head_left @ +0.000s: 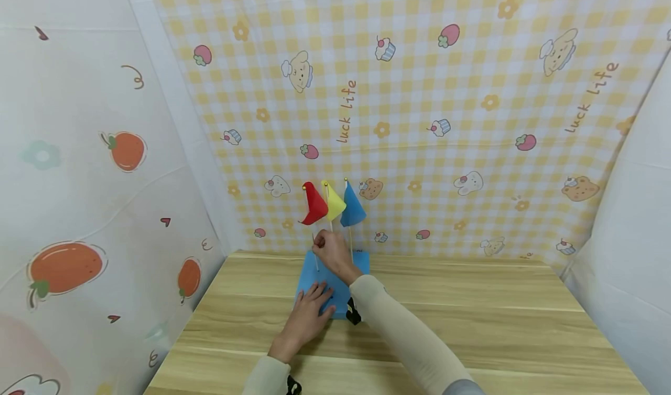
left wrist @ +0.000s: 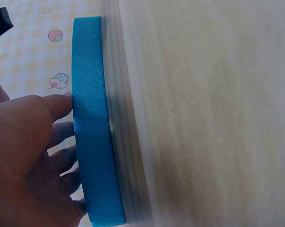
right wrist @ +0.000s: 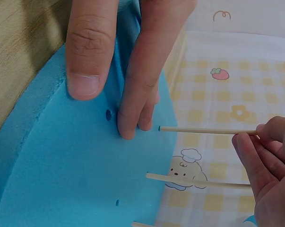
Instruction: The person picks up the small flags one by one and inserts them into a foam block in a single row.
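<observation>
A blue foam board (head_left: 341,284) lies on the table, with three paper flags on thin sticks standing at its back part. My right hand (head_left: 334,254) pinches the stick of the red flag (head_left: 315,204), the leftmost. In the right wrist view that stick (right wrist: 203,130) meets the board at its lower end. The yellow flag (head_left: 334,204) and the blue flag (head_left: 353,207) rise beside it. Nearer the front, my left hand (head_left: 309,313) rests on the board with fingers spread. Its fingertips touch the top face close to a small hole (right wrist: 109,115).
Another small hole (right wrist: 117,203) shows in the board. Wood-grain tabletop (head_left: 472,307) surrounds the board. Behind the flags hangs a yellow checked cloth (head_left: 409,92), and a white printed cloth (head_left: 78,197) covers the left side.
</observation>
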`<state>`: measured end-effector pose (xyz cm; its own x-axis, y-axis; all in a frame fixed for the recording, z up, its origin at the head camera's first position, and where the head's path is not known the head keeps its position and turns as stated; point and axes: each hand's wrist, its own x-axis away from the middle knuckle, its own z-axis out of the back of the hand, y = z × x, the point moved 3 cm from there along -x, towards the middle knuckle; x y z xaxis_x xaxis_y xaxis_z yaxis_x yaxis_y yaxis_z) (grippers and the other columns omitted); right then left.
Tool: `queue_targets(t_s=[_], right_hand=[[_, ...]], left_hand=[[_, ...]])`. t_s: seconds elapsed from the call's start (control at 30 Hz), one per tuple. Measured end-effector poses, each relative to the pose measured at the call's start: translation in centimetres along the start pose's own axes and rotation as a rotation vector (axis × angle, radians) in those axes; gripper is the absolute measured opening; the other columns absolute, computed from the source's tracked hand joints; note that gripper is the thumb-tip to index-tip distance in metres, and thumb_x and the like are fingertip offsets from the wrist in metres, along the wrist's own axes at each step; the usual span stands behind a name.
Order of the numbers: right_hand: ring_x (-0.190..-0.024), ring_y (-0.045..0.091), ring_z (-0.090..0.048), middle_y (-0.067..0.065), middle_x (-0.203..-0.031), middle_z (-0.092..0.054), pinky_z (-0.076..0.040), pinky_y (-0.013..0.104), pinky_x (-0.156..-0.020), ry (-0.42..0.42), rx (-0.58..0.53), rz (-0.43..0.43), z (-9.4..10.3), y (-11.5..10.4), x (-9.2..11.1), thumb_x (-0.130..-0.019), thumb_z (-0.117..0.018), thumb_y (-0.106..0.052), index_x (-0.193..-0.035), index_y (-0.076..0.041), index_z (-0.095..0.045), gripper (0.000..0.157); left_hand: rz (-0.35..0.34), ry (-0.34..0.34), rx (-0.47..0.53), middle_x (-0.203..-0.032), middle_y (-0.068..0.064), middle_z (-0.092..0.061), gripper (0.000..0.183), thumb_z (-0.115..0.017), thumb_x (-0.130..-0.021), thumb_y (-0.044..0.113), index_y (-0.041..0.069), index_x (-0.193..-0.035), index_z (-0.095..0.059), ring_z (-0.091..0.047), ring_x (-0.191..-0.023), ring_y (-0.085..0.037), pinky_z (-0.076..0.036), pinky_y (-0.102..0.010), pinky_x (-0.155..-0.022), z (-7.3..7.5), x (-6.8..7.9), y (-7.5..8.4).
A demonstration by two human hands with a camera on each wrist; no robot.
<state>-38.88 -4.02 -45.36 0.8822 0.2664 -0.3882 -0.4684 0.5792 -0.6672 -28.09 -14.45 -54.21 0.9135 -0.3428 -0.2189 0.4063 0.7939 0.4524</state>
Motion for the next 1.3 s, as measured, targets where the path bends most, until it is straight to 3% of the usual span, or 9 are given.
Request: queue_targets(t_s=[0.7, 1.07, 1.3], right_hand=[[-0.072, 0.012, -0.063, 0.008, -0.091, -0.072, -0.052, 0.025, -0.060, -0.028, 0.016, -0.081, -0.90, 0.99, 0.40, -0.104, -0.070, -0.013, -0.098, -0.009, -0.071, 0.007], [-0.072, 0.016, -0.067, 0.010, -0.089, -0.072, -0.053, 0.024, -0.060, 0.001, 0.045, -0.044, -0.82, 0.74, 0.49, -0.104, -0.070, -0.011, -0.098, -0.007, -0.070, 0.007], [-0.065, 0.012, -0.063, 0.009, -0.084, -0.069, -0.052, 0.023, -0.057, -0.008, 0.000, -0.034, -0.58, 0.61, 0.57, -0.103, -0.072, -0.010, -0.096, -0.006, -0.067, 0.009]], left_hand=[[0.004, -0.008, 0.003, -0.163, -0.025, -0.048, 0.050, -0.065, -0.108, 0.027, 0.001, -0.151, -0.060, -0.038, -0.155, -0.051, -0.025, -0.078, -0.122, 0.09, 0.04, 0.08], [0.003, 0.004, 0.016, -0.163, -0.025, -0.048, 0.049, -0.065, -0.107, 0.025, 0.000, -0.150, -0.060, -0.038, -0.154, -0.052, -0.025, -0.078, -0.122, 0.11, 0.16, 0.14], [0.008, -0.003, 0.012, -0.163, -0.024, -0.048, 0.050, -0.065, -0.108, 0.027, 0.001, -0.150, -0.061, -0.038, -0.155, -0.051, -0.024, -0.077, -0.123, -0.06, 0.11, -0.01]])
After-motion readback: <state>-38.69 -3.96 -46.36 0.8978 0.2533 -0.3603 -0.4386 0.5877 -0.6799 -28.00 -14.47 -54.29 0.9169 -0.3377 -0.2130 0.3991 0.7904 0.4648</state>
